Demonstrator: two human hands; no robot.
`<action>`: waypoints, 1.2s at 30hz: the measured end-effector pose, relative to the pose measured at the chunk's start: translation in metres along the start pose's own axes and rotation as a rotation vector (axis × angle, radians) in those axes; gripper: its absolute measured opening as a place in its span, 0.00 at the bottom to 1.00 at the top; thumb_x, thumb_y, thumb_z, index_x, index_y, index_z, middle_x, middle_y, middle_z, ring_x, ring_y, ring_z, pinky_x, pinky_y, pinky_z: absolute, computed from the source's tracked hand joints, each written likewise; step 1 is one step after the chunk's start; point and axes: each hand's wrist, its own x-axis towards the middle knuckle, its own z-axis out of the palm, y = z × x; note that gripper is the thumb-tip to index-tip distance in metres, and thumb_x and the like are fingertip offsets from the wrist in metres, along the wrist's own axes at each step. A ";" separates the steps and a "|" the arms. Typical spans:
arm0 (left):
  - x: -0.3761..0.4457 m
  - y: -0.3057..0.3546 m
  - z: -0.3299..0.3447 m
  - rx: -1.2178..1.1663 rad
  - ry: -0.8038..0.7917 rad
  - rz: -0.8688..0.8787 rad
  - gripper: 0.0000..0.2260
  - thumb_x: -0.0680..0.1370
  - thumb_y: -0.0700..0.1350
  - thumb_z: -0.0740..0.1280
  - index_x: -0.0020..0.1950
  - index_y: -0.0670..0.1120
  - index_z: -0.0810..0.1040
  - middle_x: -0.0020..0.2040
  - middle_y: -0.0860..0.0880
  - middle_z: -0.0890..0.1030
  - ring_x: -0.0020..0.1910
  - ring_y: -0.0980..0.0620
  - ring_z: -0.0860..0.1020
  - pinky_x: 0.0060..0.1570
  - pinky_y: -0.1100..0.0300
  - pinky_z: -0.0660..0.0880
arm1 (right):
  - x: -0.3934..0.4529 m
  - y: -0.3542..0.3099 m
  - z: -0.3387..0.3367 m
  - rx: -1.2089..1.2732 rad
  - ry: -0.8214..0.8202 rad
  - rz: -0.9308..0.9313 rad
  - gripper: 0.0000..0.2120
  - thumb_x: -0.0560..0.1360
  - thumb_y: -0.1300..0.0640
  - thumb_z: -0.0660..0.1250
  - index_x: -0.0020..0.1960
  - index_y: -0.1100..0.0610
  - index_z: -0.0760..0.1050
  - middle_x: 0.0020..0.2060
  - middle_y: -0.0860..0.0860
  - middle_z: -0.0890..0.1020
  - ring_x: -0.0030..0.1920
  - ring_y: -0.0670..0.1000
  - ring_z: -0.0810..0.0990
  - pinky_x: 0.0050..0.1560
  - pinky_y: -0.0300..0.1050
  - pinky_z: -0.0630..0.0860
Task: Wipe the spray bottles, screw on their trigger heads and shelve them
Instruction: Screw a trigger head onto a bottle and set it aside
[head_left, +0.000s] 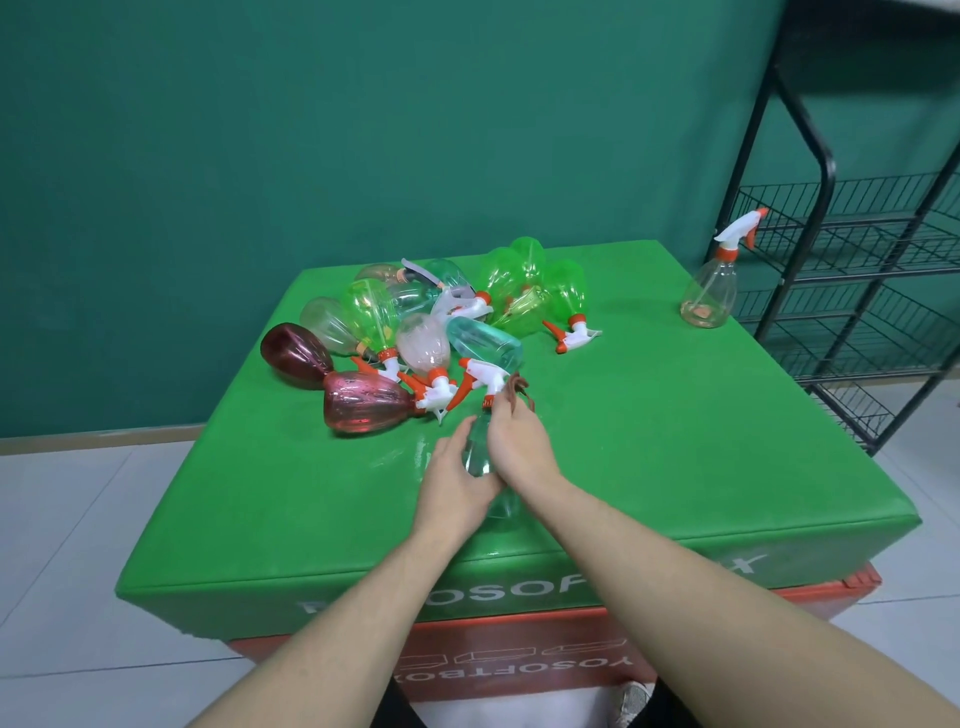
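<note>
Only lettering I can spot is on the two stacked blocks. The green padded block (675, 551) has big white letters upside down along its near side, and the arms cover part of it, so all I can make out is "OSOF" in the middle of the word. The red block (545, 639) underneath has "YOSOFTBO" printed in white, also upside down, with the end cut off behind an arm. Nothing readable on the bottles
</note>
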 end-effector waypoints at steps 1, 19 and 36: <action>0.001 0.000 0.001 0.006 -0.001 0.002 0.34 0.75 0.40 0.74 0.79 0.49 0.67 0.62 0.50 0.73 0.58 0.53 0.74 0.43 0.70 0.67 | 0.001 0.001 -0.001 -0.026 0.000 -0.012 0.23 0.86 0.49 0.47 0.74 0.58 0.69 0.70 0.59 0.75 0.69 0.60 0.73 0.68 0.51 0.67; 0.003 0.005 0.001 -0.075 -0.071 -0.032 0.34 0.76 0.38 0.73 0.80 0.52 0.66 0.65 0.49 0.72 0.50 0.63 0.74 0.38 0.80 0.68 | 0.004 0.016 -0.006 -0.098 0.021 0.007 0.25 0.86 0.47 0.44 0.76 0.56 0.67 0.71 0.59 0.74 0.70 0.61 0.73 0.69 0.52 0.67; -0.001 -0.007 -0.008 -0.250 -0.107 -0.075 0.26 0.82 0.47 0.68 0.79 0.61 0.66 0.73 0.56 0.72 0.66 0.60 0.69 0.63 0.65 0.64 | -0.008 0.032 -0.010 -0.126 -0.063 -0.261 0.21 0.86 0.53 0.50 0.78 0.53 0.65 0.77 0.46 0.65 0.67 0.39 0.67 0.68 0.29 0.55</action>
